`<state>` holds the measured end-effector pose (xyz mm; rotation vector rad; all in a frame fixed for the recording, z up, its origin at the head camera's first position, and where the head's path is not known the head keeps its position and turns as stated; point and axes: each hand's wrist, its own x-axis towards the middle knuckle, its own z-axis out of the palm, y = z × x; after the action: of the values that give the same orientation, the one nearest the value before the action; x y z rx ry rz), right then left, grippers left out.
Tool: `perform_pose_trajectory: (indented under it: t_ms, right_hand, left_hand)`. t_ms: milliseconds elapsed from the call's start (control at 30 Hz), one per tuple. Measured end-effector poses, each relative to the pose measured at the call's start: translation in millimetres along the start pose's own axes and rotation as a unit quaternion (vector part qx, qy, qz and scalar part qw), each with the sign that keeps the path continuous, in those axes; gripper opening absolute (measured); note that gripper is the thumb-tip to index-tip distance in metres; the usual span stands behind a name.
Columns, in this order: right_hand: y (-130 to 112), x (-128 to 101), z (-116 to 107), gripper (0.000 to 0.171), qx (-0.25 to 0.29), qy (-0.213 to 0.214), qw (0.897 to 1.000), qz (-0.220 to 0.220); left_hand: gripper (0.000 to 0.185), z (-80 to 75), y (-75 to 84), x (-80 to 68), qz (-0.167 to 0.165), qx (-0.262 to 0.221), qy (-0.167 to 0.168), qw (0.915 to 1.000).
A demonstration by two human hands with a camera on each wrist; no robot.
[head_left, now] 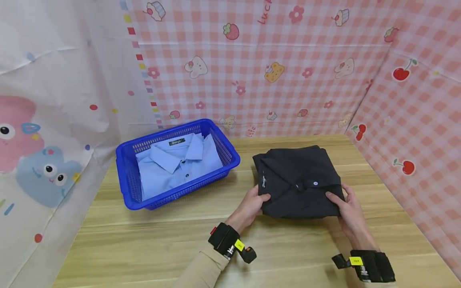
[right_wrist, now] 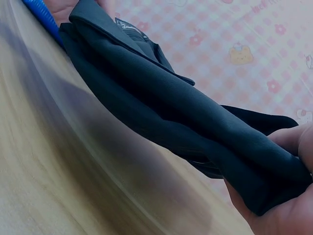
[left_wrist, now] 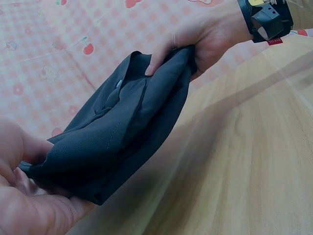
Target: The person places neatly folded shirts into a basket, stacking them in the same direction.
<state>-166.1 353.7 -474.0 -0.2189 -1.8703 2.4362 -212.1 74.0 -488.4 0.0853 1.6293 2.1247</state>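
On table: both hands' fingers clamp folded black shirt edges.

Bare tabletop in front; blue basket far left.

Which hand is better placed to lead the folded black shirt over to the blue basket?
Left, probably. The left hand grips the folded black shirt on the edge facing the blue plastic basket. The right hand holds the far edge, away from it.
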Motion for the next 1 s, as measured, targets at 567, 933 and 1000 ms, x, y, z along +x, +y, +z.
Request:
perform_pose_trajectory:
  t_ms: [567, 933, 1000]
  right_hand:
    - [-2, -1, 6, 0.042, 0.006, 0.003, 1.0, -0.006]
    - [0, -1, 7, 0.041, 0.023, -0.008, 0.999, -0.022]
    - [1, -1, 7, 0.041, 0.027, -0.008, 0.999, -0.023]
  left_hand:
    - [0.052, -2.3, 10.9, -5.0, 0.013, 0.008, -0.003, 0.9999]
    - [0.052, -3.4, 14.4, -7.0, 0.019, 0.015, -0.003, 0.9997]
    - [0.052, -3.6, 14.1, -7.1, 0.021, 0.016, -0.001, 0.9997]
